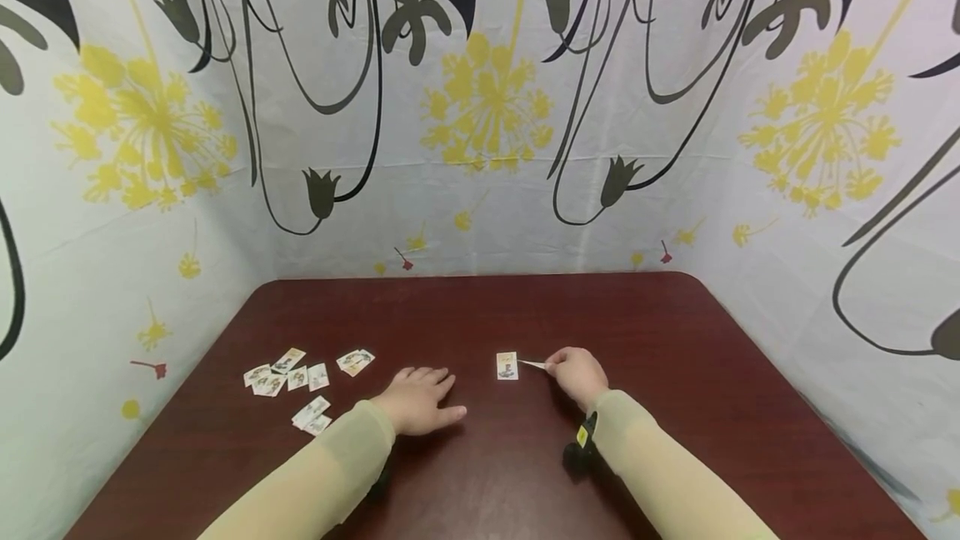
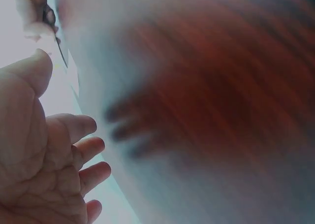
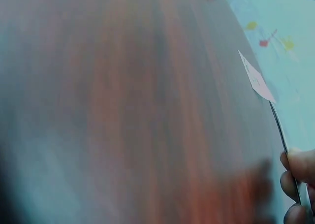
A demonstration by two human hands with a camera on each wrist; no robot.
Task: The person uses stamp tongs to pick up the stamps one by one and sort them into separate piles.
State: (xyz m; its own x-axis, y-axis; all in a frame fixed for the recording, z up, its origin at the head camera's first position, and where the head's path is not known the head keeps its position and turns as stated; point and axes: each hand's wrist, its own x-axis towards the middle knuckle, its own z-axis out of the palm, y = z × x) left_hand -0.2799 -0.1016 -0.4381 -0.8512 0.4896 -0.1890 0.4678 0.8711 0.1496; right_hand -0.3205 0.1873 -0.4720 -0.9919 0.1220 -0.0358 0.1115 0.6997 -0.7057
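Note:
Between the thumb and fingers of my right hand (image 1: 579, 375) is a thin card (image 1: 533, 365), seen nearly edge-on. Its far end comes close to a small printed card (image 1: 507, 366) lying flat on the table; the right wrist view shows this flat card (image 3: 256, 79) just beyond the edge of the held card (image 3: 279, 128). Whether the two touch, I cannot tell. My left hand (image 1: 416, 402) is spread palm down to the left of the flat card and holds nothing. In the left wrist view its palm (image 2: 39, 150) appears raised off the tabletop.
On the dark red table (image 1: 480, 307), several printed cards (image 1: 268, 383) lie scattered at the left. Two smaller clusters are near them, one farther back (image 1: 356, 362) and one nearer (image 1: 311, 415). Patterned cloth (image 1: 480, 215) hangs around the table's back and sides.

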